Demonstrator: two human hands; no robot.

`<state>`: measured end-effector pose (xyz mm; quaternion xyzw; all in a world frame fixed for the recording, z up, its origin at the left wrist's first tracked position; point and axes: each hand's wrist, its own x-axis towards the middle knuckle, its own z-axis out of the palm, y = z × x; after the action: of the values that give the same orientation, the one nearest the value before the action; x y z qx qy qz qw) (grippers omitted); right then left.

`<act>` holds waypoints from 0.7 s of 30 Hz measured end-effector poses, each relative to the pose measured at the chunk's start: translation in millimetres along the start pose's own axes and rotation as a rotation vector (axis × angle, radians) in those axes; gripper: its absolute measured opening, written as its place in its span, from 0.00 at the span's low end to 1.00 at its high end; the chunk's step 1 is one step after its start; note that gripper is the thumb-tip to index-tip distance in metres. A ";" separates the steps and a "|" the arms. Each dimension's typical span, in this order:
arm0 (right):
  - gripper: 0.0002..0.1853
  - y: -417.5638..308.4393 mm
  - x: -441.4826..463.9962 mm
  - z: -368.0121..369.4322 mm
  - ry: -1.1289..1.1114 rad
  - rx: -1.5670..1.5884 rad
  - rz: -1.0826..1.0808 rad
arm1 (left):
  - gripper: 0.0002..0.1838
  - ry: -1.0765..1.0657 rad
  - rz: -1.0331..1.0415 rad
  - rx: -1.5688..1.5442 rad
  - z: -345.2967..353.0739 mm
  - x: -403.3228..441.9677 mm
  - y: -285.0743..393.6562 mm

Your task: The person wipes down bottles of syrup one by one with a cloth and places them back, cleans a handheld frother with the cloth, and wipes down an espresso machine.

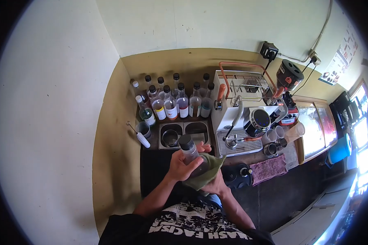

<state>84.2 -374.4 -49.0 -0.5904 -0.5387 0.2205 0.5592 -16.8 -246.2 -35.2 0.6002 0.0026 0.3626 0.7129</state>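
Note:
A clear bottle (189, 151) with a black cap is tilted in front of my body, below the metal sink tray. My left hand (181, 166) is wrapped round it, thumb across its side. Against the bottle's lower part lies a green cloth (209, 173), which my right hand (216, 183) grips from the right and below. Some fingers show beyond the bottle near the sink, partly covered by the cloth. The bottle's base is hidden by the cloth.
Behind the sink tray (162, 146) stand several capped syrup bottles (171, 109). A milk frother (143, 140) lies left. On the right are an espresso machine (229, 118), a grinder (289, 75), cups (270, 136), a pink towel (268, 169) and a black tamping mat (233, 176).

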 end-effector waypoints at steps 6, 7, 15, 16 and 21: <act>0.46 50.6 -19.9 -3.0 -0.326 0.670 0.390 | 0.16 -0.044 0.053 -0.254 -21.0 13.5 17.3; 0.49 49.0 -24.2 -7.2 -0.347 0.611 0.464 | 0.15 -0.043 0.049 -0.267 -20.1 12.9 15.3; 0.42 19.2 -13.1 8.0 -0.035 0.399 0.284 | 0.14 -0.065 -0.035 -0.047 -4.4 -10.4 -4.5; 0.42 15.5 -12.1 7.9 -0.019 0.325 0.259 | 0.14 -0.079 -0.005 -0.049 -2.4 -10.5 -2.0; 0.31 40.0 -23.3 1.4 -0.314 0.508 0.347 | 0.17 -0.083 0.024 -0.286 -10.0 -0.7 22.7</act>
<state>91.1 -386.2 -93.3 -0.4740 -0.4377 0.5275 0.5527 -33.3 -237.7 -18.8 0.5071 -0.0857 0.3424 0.7863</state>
